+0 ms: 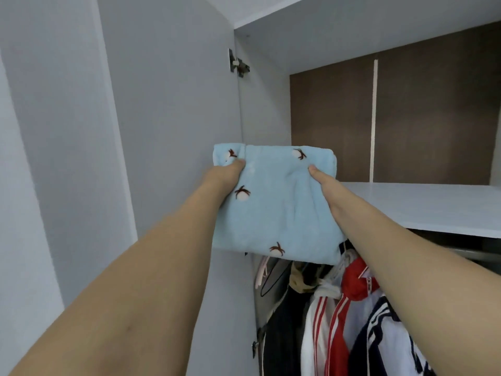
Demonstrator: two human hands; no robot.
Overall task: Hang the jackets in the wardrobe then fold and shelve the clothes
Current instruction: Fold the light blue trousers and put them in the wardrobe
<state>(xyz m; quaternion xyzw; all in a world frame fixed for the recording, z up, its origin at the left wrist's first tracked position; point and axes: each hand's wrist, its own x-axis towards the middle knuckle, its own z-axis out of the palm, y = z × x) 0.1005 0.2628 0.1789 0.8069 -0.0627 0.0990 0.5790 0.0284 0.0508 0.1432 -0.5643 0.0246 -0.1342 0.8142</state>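
A folded light-blue fleece garment (273, 204) with small brown-and-white motifs is held up at the left end of the wardrobe's upper shelf (423, 207). My left hand (226, 176) grips its left edge, thumb on top. My right hand (325, 185) grips its right side, thumb pressed into the cloth. The fingers of both hands are hidden beneath the fabric. Part of the garment lies over the shelf's front edge. Below the shelf hang several jackets (339, 316), red, white and navy with stripes.
The open grey wardrobe door (168, 109) stands close on the left, with a metal hinge (238, 65) near its top. A brown back panel (423, 112) closes the shelf compartment. A pink hanger (261, 270) hangs at the left end below the shelf.
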